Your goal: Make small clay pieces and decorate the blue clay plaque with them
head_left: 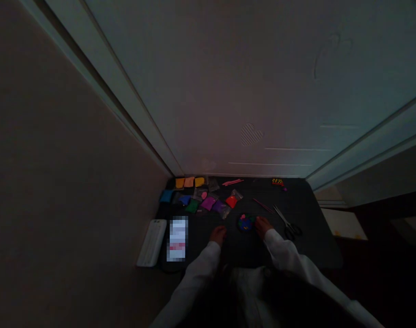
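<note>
The scene is very dark. On a black mat point(306, 205) lies a small round dark-blue clay piece point(246, 223) with coloured bits on it. My right hand point(263, 226) rests just right of it, touching or nearly touching its edge; the fingers look curled. My left hand point(217, 235) lies on the mat to the left of the piece, apart from it, fingers bent; whether it holds anything is hidden. Both arms wear white sleeves.
Several small bags of coloured clay point(208, 202) lie at the mat's back left, with orange ones point(189, 182) by the wall. Scissors point(287, 224) and a thin pink stick point(262, 205) lie right of my hand. A white tray point(152, 242) and a package point(177, 238) sit left.
</note>
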`<action>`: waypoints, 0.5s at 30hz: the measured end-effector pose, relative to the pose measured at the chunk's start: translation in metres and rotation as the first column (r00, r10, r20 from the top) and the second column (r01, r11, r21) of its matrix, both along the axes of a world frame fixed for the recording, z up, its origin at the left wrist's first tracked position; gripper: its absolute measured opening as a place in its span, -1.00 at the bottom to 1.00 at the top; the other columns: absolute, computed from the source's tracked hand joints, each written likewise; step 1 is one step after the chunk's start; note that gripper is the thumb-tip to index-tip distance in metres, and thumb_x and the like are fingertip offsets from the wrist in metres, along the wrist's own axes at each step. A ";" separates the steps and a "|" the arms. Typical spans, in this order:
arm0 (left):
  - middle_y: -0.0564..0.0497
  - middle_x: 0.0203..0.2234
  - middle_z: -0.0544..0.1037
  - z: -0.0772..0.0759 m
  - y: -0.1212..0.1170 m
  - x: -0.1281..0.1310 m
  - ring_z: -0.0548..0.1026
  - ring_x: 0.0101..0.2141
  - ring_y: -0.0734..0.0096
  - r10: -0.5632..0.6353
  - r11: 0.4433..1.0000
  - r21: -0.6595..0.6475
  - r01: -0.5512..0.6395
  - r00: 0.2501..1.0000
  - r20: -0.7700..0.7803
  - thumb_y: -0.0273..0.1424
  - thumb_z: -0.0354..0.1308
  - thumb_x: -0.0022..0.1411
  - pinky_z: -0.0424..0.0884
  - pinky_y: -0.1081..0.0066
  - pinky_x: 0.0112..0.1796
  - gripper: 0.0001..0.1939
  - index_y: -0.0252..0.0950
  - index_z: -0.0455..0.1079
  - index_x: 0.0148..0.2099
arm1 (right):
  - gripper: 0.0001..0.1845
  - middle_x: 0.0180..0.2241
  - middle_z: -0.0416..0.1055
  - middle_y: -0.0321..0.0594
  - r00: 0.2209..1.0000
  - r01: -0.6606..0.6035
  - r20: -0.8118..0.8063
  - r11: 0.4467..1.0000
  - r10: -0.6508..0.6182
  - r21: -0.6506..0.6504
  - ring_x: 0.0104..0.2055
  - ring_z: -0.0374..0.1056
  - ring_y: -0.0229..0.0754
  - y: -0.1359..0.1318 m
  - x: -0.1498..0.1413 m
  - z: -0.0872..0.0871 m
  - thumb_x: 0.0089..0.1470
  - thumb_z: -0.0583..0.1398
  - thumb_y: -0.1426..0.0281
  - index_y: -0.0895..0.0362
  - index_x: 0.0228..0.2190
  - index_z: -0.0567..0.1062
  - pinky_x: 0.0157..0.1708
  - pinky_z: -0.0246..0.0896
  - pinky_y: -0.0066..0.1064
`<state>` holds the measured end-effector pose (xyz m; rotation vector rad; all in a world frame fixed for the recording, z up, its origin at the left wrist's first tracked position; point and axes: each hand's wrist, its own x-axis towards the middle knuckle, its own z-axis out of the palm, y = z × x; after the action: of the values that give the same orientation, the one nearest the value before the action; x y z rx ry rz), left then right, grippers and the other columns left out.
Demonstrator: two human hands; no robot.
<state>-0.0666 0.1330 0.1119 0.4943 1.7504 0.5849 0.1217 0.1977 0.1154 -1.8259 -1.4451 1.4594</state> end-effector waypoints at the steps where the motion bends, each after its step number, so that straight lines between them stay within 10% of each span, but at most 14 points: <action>1: -0.08 -0.16 0.35 -0.001 -0.001 0.000 0.38 -0.23 0.35 -0.025 1.000 0.002 0.025 1.000 -0.015 -0.33 -0.02 0.15 0.35 0.23 -0.26 -0.68 -0.34 0.21 -0.05 | -0.70 -0.14 0.28 -0.15 1.000 -0.004 0.002 1.000 0.004 0.000 -0.19 0.28 -0.21 0.001 0.001 0.000 0.06 0.04 0.33 0.17 -0.15 0.29 -0.24 0.24 -0.24; 11: -0.10 -0.04 0.27 0.008 0.006 0.004 0.29 -0.09 0.25 -0.394 0.843 0.231 0.486 0.849 -0.352 -0.34 -0.01 0.14 0.25 0.11 -0.13 -0.66 -0.30 0.19 -0.02 | -0.66 -0.07 0.23 -0.13 0.984 -0.161 0.097 0.977 0.148 0.141 -0.09 0.23 -0.13 -0.002 0.012 -0.019 0.04 0.07 0.35 0.17 -0.11 0.27 -0.15 0.17 -0.14; 15: -0.11 0.04 0.17 0.009 0.023 0.010 0.18 0.01 0.15 -0.505 0.711 0.241 0.660 0.718 -0.479 -0.33 0.01 0.12 0.12 0.01 -0.05 -0.58 -0.28 0.13 0.05 | -0.22 0.01 0.16 -0.05 0.954 -0.276 0.182 0.937 0.239 0.216 0.07 0.06 0.01 -0.010 0.023 -0.024 -0.31 0.30 0.40 0.18 -0.01 0.17 0.03 -0.06 -0.09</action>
<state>-0.0563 0.1558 0.1210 1.4984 1.6814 0.3779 0.1442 0.1872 0.0919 -1.6778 -1.9089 1.2119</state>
